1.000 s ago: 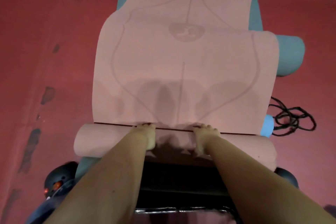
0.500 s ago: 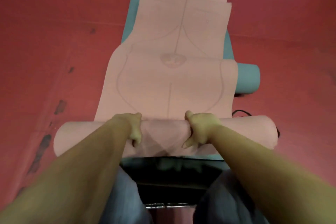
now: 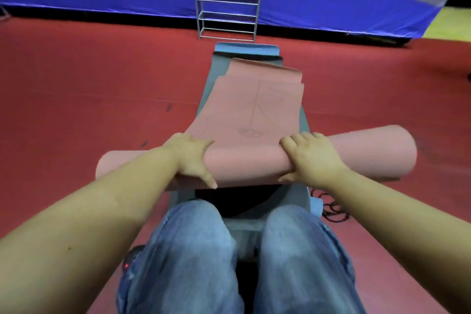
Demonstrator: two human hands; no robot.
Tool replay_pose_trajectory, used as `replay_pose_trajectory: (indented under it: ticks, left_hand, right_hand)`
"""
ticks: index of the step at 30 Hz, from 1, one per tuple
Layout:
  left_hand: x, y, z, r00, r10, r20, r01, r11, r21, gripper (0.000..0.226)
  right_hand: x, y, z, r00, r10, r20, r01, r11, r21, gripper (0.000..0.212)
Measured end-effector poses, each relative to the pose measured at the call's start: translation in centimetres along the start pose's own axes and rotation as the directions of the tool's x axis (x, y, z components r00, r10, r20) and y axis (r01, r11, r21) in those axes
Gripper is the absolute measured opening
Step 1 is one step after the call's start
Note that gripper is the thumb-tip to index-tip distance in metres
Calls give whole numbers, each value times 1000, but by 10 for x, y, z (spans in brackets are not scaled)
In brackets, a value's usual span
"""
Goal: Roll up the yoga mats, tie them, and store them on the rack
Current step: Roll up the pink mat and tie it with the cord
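A pink yoga mat (image 3: 257,109) lies lengthwise ahead of me, its near end wound into a thick roll (image 3: 244,163) across my knees. My left hand (image 3: 190,158) grips the roll left of centre, fingers over the top and thumb under the near side. My right hand (image 3: 309,158) grips it right of centre the same way. Under the pink mat lies a grey-blue mat (image 3: 216,69), with a black mat (image 3: 229,201) showing below the roll. A metal rack (image 3: 228,5) with bare shelves stands at the mats' far end.
The floor is red (image 3: 89,99). A blue banner wall (image 3: 331,7) runs behind the rack. A black cord (image 3: 334,209) lies coiled on the floor by my right knee. A dark device with a red light (image 3: 127,262) sits by my left thigh.
The roll has travelled forward along the mat and grown thicker. My head has lifted, bringing the rack and banner into view. Both hands stayed on the roll.
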State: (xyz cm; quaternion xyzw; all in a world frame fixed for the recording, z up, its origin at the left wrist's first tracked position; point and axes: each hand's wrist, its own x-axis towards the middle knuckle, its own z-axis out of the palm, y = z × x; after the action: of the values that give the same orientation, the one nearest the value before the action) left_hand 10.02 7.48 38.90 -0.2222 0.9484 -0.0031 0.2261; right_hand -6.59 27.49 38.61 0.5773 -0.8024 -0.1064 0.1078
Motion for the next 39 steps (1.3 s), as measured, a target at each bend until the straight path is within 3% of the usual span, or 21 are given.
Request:
replay_pose_trajectory:
  ticks: [2,4,7,10,13,16,20,23,27,29,32,36,39]
  left_hand:
    - [-23,10,-7,999,10,-38,-8,999,34,110]
    - [-41,20,-3,998,36,-51,-34,998,47,96]
    - [-57,41,14,997,72,-13,-71,997,29,82]
    - [-66,60,34,994,113,11,-113,993,23,89]
    - [-81,64,51,992,114,56,-108,988,-110,94]
    - [-98,66,65,989,69,127,-24,946,-323,82]
    - [-119,74,70,996,83,17,-73,945,-318,77]
    - [-128,76,66,991,130,17,-123,969,-213,88]
    - [-144,73,67,964,248,-96,-256,962,-93,106]
    - [-156,71,74,941,279,-190,-301,948,-103,99]
    - [-171,72,82,930,243,-275,-300,936,-185,84]
    - [-172,72,74,925,230,-304,-296,936,-191,83]
    - [-150,71,40,913,193,-360,-248,962,-114,70]
  right_hand:
    - [-20,-1,-11,997,29,-77,-28,999,20,84]
    - [-40,-4,-22,997,25,-67,-25,1000,5,90]
    - [-70,-7,-17,990,12,143,-19,999,44,89]
    - [-102,-7,-2,947,36,320,-116,965,234,96]
    - [-129,-12,5,915,103,391,-312,796,518,73]
    - [-145,-19,12,932,161,325,-327,761,560,74]
    - [-162,-33,16,920,168,354,-358,729,583,106]
    - [-174,-35,8,916,164,367,-368,708,602,93]
    - [-188,-34,-10,951,70,301,-217,846,488,92]
    - [-198,-35,-15,977,52,205,-154,840,520,80]
    - [-213,-34,-24,986,79,144,-155,736,659,60]
    - [-206,-29,-24,959,12,284,-209,708,675,59]
    - [-175,-9,-31,943,47,329,-253,742,621,53]
